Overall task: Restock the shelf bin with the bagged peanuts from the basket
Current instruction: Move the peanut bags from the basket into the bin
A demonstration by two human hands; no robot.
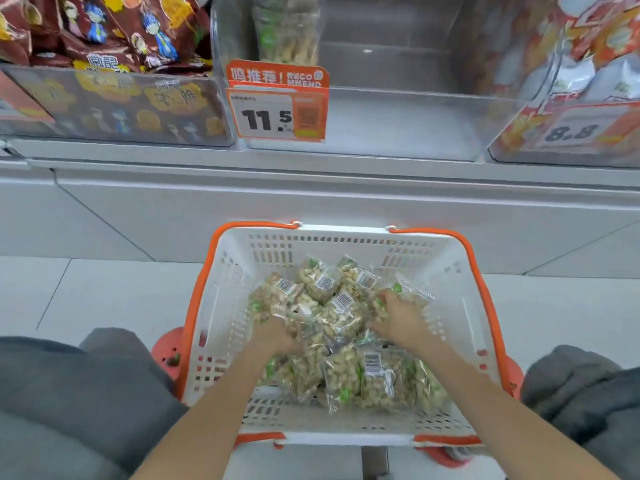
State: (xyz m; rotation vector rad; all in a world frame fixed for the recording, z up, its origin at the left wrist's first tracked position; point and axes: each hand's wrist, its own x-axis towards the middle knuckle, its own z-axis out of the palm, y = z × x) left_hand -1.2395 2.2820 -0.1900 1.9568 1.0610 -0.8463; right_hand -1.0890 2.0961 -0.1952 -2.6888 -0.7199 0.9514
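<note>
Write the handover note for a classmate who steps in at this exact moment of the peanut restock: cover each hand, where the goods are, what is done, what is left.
Left hand: down in the basket among the peanut bags; whether it grips one is unclear.
Right hand: also in the pile, on a bag at the right side; grasp unclear.
Goods: nearly all bags lie heaped in the white and orange basket on the floor.
Shelf bin: clear, behind the 11.5 price tag; only one peanut bag stands at its back left.
Done: basically nothing moved yet.
Left: lift the bags out and fill the bin.
</note>
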